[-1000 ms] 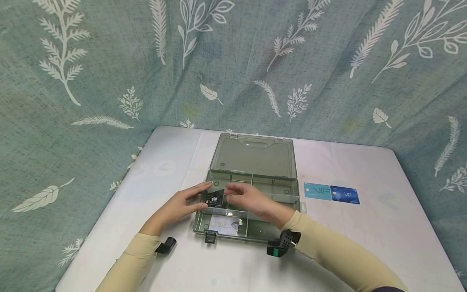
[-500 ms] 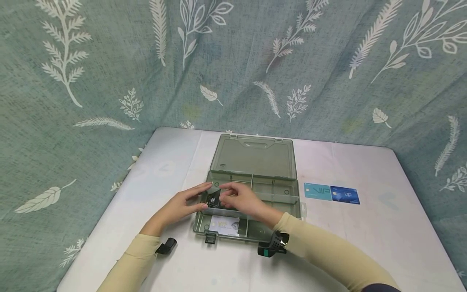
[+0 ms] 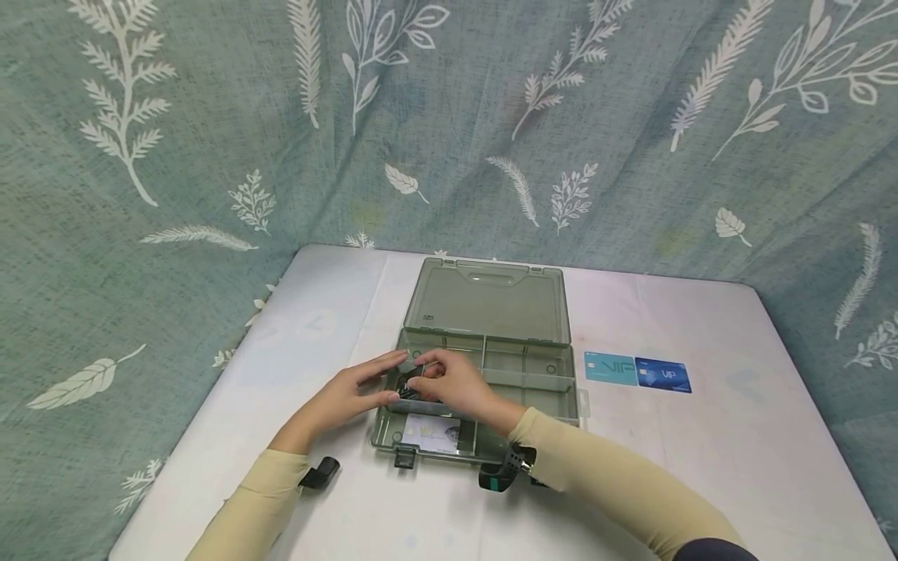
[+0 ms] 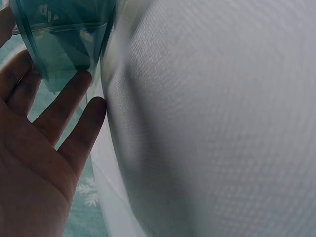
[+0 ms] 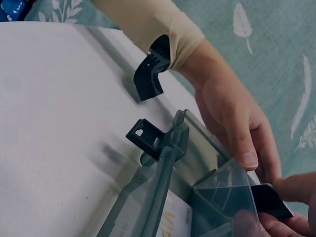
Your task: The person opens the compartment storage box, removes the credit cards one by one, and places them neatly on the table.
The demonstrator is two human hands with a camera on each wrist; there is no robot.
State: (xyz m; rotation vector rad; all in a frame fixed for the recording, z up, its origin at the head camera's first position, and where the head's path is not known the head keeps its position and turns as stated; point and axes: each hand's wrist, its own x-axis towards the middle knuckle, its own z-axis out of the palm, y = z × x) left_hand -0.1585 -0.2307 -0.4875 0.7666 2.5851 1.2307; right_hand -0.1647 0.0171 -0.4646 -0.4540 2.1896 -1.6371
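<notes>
An open, translucent grey-green compartment box (image 3: 491, 300) lies mid-table. My left hand (image 3: 351, 393) rests with straight fingers against the box's left wall (image 4: 64, 34), also seen in the right wrist view (image 5: 232, 113). My right hand (image 3: 452, 382) pinches a black card (image 3: 409, 387) and holds it low in the box's left middle compartment, close to the left hand's fingertips. The right wrist view shows the black card (image 5: 269, 201) tilted behind a clear divider, with my right fingertips (image 5: 296, 190) on it. A white card (image 3: 429, 433) lies in the front-left compartment.
Two blue cards, a light one (image 3: 609, 366) and a dark one (image 3: 662, 375), lie side by side on the white table (image 3: 737, 436) right of the box. A leaf-patterned cloth (image 3: 210, 156) hangs behind and around the table. The box's black latch (image 5: 145, 136) sticks out at its front.
My right hand has moved left and down with the black card, lowering it into the box's left compartment. The left hand has stayed against the box's wall.
</notes>
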